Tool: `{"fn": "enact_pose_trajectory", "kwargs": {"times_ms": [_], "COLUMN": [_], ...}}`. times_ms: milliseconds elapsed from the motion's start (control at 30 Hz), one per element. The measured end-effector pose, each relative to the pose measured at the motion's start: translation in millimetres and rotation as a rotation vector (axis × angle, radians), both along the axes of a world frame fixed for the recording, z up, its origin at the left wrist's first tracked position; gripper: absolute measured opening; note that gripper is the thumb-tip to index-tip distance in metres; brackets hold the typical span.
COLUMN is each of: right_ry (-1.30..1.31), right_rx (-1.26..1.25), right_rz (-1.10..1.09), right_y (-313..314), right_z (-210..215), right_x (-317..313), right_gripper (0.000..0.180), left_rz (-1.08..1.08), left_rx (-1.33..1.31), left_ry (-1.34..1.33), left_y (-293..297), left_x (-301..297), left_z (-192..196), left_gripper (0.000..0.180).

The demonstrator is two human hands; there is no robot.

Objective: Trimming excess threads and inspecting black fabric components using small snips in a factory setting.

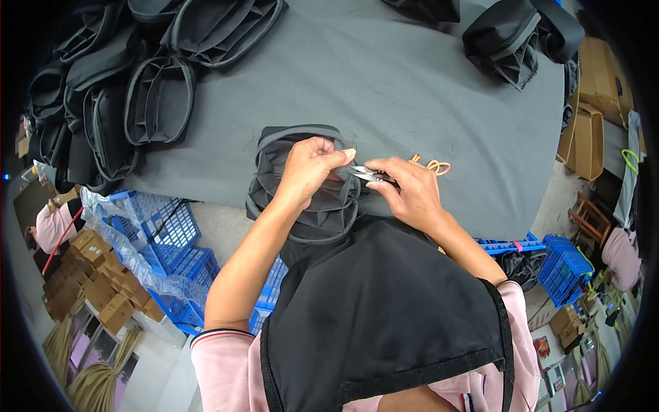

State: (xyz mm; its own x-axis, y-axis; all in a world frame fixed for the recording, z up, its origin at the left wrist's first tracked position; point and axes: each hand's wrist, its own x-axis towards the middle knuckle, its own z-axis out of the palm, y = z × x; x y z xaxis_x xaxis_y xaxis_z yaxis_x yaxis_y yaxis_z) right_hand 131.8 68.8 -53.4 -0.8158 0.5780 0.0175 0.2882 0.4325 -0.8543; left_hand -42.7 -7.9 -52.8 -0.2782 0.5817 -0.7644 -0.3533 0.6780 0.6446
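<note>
An open black fabric bag (263, 192) with inner dividers and a grey-trimmed rim lies at the near edge of the table, in front of my body. My left hand (305, 172) reaches over it, thumb and fingers pinched together at the right side of its rim; whether a loose thread is also between them is too small to tell. In my right hand (414, 192) are small thread snips (364, 174), their metal blades pointing left, close to my left fingertips. An orange cord loop (438, 167) shows just beyond my right hand.
A grey cloth covers the table (453, 103). Several similar black bags (161, 99) are heaped at the far left, and another bag (504, 41) sits far right. Blue plastic crates (168, 233) stand below the left edge, with another blue crate (564, 270) at right. Cardboard boxes (117, 312) lie beyond.
</note>
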Motion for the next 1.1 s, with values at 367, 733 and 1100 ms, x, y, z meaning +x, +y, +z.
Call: {"fn": "enact_pose_trajectory", "kwargs": {"times_ms": [367, 733, 1100], "right_ry": [0.049, 0.106, -0.177], "right_rx": [0.005, -0.35, -0.681], "right_rz": [-0.049, -0.219, -0.299], "right_y": [-6, -15, -14], "right_z": [-7, -12, -21], "right_x": [3, 4, -27], "right_gripper": [0.023, 0.018, 0.02], "left_rz": [0.024, 0.019, -0.906], "left_rx": [0.021, 0.011, -0.036], "left_ry": [-0.033, 0.005, 0.948], "left_y": [-1, 0, -14], "left_x": [-1, -4, 10], "left_z": [3, 1, 37], "left_gripper": [0.024, 0.025, 0.058]}}
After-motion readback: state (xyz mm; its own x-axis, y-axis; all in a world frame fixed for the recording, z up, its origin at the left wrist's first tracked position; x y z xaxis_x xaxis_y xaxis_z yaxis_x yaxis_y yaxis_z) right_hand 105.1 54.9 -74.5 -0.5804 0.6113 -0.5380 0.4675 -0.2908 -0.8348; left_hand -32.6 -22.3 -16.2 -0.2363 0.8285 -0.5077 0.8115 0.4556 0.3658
